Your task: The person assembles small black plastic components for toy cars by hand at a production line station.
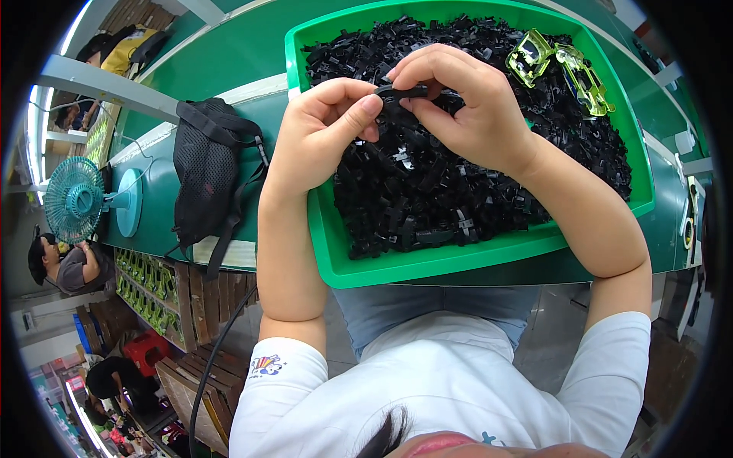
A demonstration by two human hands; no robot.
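Note:
Over a green tray (458,269) heaped with small black plastic parts (427,195), both my hands meet on one small, dark, elongated plastic part (403,91). My left hand (328,126) pinches its left end between thumb and fingers. From the other side, the thumb and fingers of my right hand (466,95) grip its right end. The part's exact shape is partly covered by my fingertips. Two translucent yellow-green plastic frames, one squarish (528,58) and one longer (585,80), lie on the heap beyond my right hand.
A black mesh bag (210,164) with straps lies on the green table (244,69), left of the tray. Further left stands a teal fan (80,200). Racks of yellow-green parts (149,294) sit below the table's left end. Other people (65,263) are at the left.

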